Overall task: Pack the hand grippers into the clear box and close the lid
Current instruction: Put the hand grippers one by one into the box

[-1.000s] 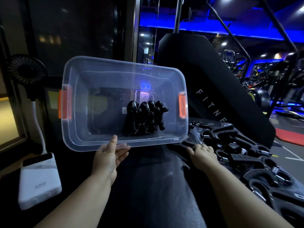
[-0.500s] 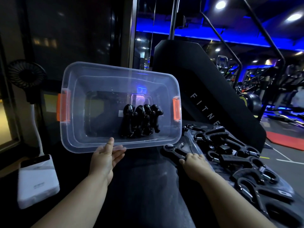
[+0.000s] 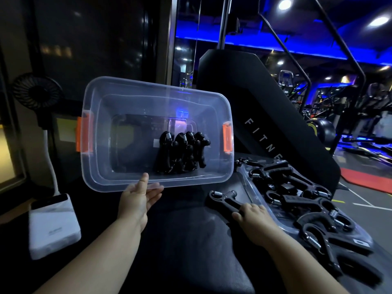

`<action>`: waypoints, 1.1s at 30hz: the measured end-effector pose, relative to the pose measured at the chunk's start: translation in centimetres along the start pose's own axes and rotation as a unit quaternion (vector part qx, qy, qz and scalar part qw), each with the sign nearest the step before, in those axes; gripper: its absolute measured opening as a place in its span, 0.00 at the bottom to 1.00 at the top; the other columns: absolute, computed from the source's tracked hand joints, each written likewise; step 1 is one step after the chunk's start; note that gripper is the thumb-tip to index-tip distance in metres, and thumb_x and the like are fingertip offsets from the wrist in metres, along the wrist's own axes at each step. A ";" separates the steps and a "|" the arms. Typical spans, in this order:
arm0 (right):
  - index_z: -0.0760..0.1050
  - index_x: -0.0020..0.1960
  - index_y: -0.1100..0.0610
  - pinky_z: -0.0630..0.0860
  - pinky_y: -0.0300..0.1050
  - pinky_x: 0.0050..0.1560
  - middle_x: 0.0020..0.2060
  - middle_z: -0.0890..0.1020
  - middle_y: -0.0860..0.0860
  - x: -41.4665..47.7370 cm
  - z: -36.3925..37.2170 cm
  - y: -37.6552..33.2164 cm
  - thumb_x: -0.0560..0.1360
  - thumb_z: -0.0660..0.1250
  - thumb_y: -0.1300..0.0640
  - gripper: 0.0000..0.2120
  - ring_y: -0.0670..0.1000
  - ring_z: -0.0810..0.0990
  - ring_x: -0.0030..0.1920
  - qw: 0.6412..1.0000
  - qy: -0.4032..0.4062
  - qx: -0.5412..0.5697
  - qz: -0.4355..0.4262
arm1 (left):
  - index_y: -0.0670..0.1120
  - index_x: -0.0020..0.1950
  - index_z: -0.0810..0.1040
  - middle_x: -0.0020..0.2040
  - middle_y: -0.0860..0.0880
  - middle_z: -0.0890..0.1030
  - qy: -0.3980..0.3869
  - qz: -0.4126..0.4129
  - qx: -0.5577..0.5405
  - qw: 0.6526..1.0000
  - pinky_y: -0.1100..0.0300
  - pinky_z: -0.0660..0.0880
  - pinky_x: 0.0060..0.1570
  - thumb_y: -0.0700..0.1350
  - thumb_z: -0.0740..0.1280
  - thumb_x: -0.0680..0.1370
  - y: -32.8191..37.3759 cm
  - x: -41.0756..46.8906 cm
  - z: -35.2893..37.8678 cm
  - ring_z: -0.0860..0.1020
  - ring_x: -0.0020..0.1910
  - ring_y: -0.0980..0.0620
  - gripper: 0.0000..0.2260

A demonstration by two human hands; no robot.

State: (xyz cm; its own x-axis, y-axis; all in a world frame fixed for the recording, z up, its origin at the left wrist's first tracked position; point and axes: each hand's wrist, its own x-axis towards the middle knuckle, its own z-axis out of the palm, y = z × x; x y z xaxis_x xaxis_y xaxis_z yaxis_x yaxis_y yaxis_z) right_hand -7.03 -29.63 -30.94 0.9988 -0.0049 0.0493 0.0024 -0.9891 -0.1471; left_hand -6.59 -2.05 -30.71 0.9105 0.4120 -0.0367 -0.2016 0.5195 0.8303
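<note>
- The left hand [image 3: 139,201] pinches the near rim of the box [image 3: 127,183] and tips it up.
- A few grippers [image 3: 182,154] sit inside.
- The right hand [image 3: 251,214] wraps round one gripper [image 3: 226,201] on the bench.
- Next job: lift it and drop it in the box.

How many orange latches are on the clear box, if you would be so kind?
2. One orange latch sits on the left end of the clear box, the other latch on its right end. Nothing suggests more, though the box's far side is partly unclear.
</note>
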 end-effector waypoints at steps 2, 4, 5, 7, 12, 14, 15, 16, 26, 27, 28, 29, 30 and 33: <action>0.70 0.60 0.55 0.64 0.47 0.63 0.63 0.73 0.55 -0.7 0.0 -0.2 0.81 0.54 0.43 0.18 0.56 0.66 0.66 1.000 -0.001 0.005 -0.012 | 0.45 0.48 0.73 0.37 0.44 0.83 -0.001 0.000 0.000 1.000 0.55 0.79 0.42 0.50 0.66 0.78 0.0 0.0 -0.1 0.83 0.36 0.49 0.09; 0.70 0.59 0.55 0.65 0.47 0.62 0.63 0.73 0.55 -1.3 0.0 -0.5 0.81 0.54 0.43 0.18 0.56 0.65 0.66 1.000 -0.001 0.010 -0.026 | 0.45 0.48 0.73 0.37 0.44 0.83 -0.001 0.001 0.001 1.000 0.55 0.80 0.43 0.50 0.66 0.78 -0.1 0.0 -0.2 0.83 0.36 0.49 0.09; 0.70 0.59 0.56 0.65 0.47 0.62 0.62 0.73 0.55 -1.6 0.0 -0.7 0.81 0.54 0.43 0.18 0.56 0.65 0.66 0.999 -0.001 0.009 -0.033 | 0.45 0.48 0.73 0.37 0.44 0.83 -0.001 0.001 0.002 1.000 0.55 0.80 0.42 0.50 0.66 0.78 -0.1 0.1 -0.2 0.83 0.35 0.50 0.09; 0.70 0.58 0.56 0.65 0.47 0.63 0.62 0.73 0.55 -2.0 0.0 -1.0 0.80 0.54 0.43 0.18 0.56 0.65 0.66 0.999 0.000 0.009 -0.048 | 0.45 0.47 0.73 0.36 0.45 0.83 0.000 0.002 0.001 1.000 0.55 0.80 0.42 0.50 0.66 0.79 -0.1 0.0 -0.1 0.83 0.35 0.50 0.09; 0.71 0.58 0.55 0.66 0.47 0.62 0.61 0.74 0.53 -2.5 0.0 -1.3 0.80 0.56 0.42 0.17 0.54 0.66 0.65 0.997 -0.006 0.012 -0.081 | 0.45 0.47 0.72 0.37 0.45 0.83 -0.001 0.006 0.003 1.000 0.57 0.80 0.41 0.50 0.65 0.79 -0.1 0.0 0.0 0.83 0.34 0.51 0.09; 0.71 0.58 0.55 0.66 0.47 0.63 0.61 0.74 0.53 -2.7 -0.2 -1.4 0.79 0.56 0.42 0.18 0.54 0.66 0.65 0.996 -0.010 0.013 -0.093 | 0.45 0.47 0.72 0.38 0.44 0.82 0.000 0.006 0.005 1.000 0.57 0.80 0.41 0.50 0.65 0.79 -0.1 0.0 0.0 0.83 0.35 0.51 0.09; 0.71 0.59 0.54 0.66 0.47 0.64 0.61 0.74 0.52 -2.8 -0.3 -1.4 0.79 0.57 0.42 0.18 0.53 0.66 0.65 0.995 -0.013 0.011 -0.099 | 0.45 0.47 0.72 0.39 0.44 0.82 -0.001 0.006 0.005 1.000 0.57 0.80 0.41 0.50 0.65 0.79 -0.1 0.0 0.0 0.83 0.34 0.51 0.09; 0.71 0.59 0.54 0.66 0.47 0.64 0.61 0.74 0.52 -2.8 -0.4 -1.4 0.80 0.57 0.42 0.18 0.54 0.67 0.65 0.994 -0.019 0.009 -0.105 | 0.45 0.47 0.72 0.39 0.44 0.82 -0.001 0.006 0.005 1.000 0.57 0.80 0.41 0.50 0.65 0.79 -0.1 0.0 0.0 0.83 0.34 0.51 0.08; 0.76 0.50 0.49 0.77 0.45 0.46 0.47 0.80 0.48 -1.8 -2.7 -2.5 0.74 0.64 0.39 0.14 0.51 0.79 0.47 0.996 -0.003 0.049 -0.072 | 0.45 0.48 0.73 0.38 0.45 0.83 0.004 0.004 0.007 1.000 0.57 0.80 0.40 0.50 0.66 0.79 -0.4 0.4 -0.1 0.84 0.34 0.51 0.09; 0.76 0.50 0.49 0.77 0.46 0.46 0.46 0.81 0.48 -1.2 -2.7 -2.8 0.74 0.63 0.38 0.15 0.51 0.79 0.46 0.997 0.012 0.051 -0.065 | 0.45 0.48 0.73 0.38 0.45 0.83 0.005 0.004 0.008 1.000 0.57 0.80 0.40 0.51 0.66 0.78 -0.4 0.4 -0.1 0.84 0.34 0.51 0.09; 0.77 0.49 0.50 0.77 0.47 0.47 0.46 0.81 0.49 -0.5 -2.6 -3.2 0.74 0.61 0.37 0.17 0.52 0.80 0.46 0.997 0.022 0.053 -0.055 | 0.45 0.48 0.73 0.38 0.45 0.83 0.005 0.003 0.008 1.000 0.57 0.80 0.40 0.51 0.66 0.78 -0.4 0.4 -0.2 0.84 0.35 0.51 0.09; 0.77 0.49 0.51 0.76 0.46 0.46 0.46 0.81 0.50 0.2 -2.5 -3.6 0.74 0.60 0.37 0.19 0.53 0.80 0.46 0.997 0.029 0.055 -0.041 | 0.45 0.48 0.73 0.38 0.45 0.83 0.005 0.003 0.008 1.000 0.57 0.80 0.40 0.51 0.66 0.78 -0.4 0.4 -0.2 0.84 0.35 0.50 0.09; 0.77 0.47 0.53 0.75 0.46 0.44 0.45 0.81 0.51 0.9 -2.3 -4.0 0.75 0.59 0.37 0.21 0.54 0.80 0.47 0.998 0.031 0.056 -0.024 | 0.45 0.48 0.73 0.38 0.46 0.83 0.004 0.002 0.007 1.000 0.57 0.80 0.40 0.51 0.66 0.78 -0.4 0.4 -0.2 0.84 0.35 0.50 0.09; 0.75 0.50 0.55 0.73 0.47 0.48 0.50 0.79 0.55 2.2 -1.7 -5.0 0.76 0.54 0.34 0.25 0.58 0.78 0.54 0.999 0.015 0.037 0.022 | 0.45 0.49 0.73 0.38 0.46 0.83 0.002 0.001 0.007 1.000 0.57 0.80 0.40 0.51 0.66 0.78 -0.3 0.3 -0.3 0.84 0.36 0.50 0.09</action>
State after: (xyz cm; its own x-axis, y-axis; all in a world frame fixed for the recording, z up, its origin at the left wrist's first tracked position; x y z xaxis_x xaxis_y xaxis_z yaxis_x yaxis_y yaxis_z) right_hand -4.89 -24.95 -28.39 0.9961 -0.0537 0.0701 -0.0368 -0.9741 -0.2229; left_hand -6.32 -1.86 -31.16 0.9084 0.4164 -0.0379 -0.1981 0.5084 0.8380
